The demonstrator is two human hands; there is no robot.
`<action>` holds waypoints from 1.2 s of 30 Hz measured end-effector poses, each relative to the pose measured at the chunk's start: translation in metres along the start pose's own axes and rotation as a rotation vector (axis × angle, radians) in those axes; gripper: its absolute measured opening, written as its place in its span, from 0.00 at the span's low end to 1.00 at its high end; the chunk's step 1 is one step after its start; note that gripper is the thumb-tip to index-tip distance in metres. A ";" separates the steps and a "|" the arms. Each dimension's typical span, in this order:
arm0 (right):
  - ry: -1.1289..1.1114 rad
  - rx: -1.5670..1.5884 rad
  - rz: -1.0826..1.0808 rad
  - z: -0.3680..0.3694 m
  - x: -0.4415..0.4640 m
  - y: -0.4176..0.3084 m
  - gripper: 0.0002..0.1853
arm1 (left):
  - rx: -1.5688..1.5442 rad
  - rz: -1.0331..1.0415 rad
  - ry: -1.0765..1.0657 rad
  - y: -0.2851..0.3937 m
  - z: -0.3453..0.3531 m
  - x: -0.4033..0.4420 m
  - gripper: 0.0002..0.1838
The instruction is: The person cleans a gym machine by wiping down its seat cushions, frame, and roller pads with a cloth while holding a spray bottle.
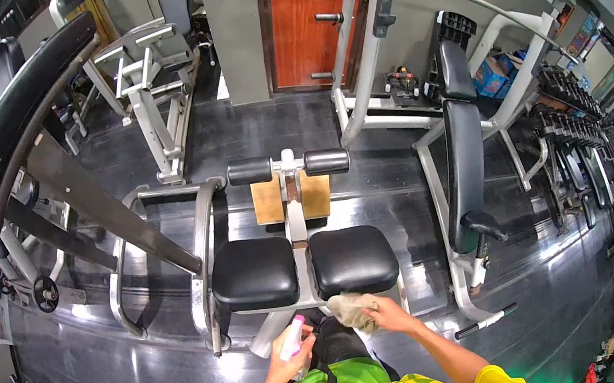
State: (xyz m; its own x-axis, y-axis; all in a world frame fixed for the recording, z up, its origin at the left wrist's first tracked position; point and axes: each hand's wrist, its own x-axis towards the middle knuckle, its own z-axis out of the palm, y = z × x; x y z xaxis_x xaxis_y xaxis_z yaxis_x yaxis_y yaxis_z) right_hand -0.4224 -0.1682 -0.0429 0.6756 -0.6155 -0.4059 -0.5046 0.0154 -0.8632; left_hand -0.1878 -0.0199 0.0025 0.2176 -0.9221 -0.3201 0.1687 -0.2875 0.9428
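My left hand (299,348) is closed round a white spray bottle with a pink top (294,337), in front of my body. In my right hand (383,313) is a crumpled beige cloth (353,312), near the front edge of the right black seat pad (354,260). Whether the cloth touches the pad, I cannot tell. The left black seat pad (254,274) lies beside it, across a light metal frame. Beyond the pads are two black foam rollers (250,172) (326,161) above a wooden footplate (267,201).
A large padded machine arm (19,118) rises on the left, with curved metal tubes (210,264) near the seat. An upright black bench (465,173) and a barbell rack (356,45) stand to the right. Dumbbells (572,127) line the far right.
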 end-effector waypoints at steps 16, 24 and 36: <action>0.602 -0.666 -0.046 -0.022 0.094 0.033 0.29 | 0.052 0.056 0.049 -0.005 -0.008 -0.018 0.11; 0.609 -0.912 -0.102 -0.021 0.090 0.028 0.16 | 0.027 0.025 0.039 -0.011 -0.005 -0.015 0.11; 0.650 -0.866 0.083 -0.033 0.141 0.036 0.08 | 0.093 -0.014 0.037 -0.011 -0.010 -0.009 0.11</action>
State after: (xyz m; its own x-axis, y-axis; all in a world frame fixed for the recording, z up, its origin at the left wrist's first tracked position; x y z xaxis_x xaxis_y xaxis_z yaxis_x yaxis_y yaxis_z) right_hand -0.3630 -0.2805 -0.1215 0.3362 -0.9418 0.0034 -0.9158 -0.3278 -0.2322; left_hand -0.1821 -0.0056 -0.0057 0.2517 -0.9079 -0.3351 0.0825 -0.3249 0.9422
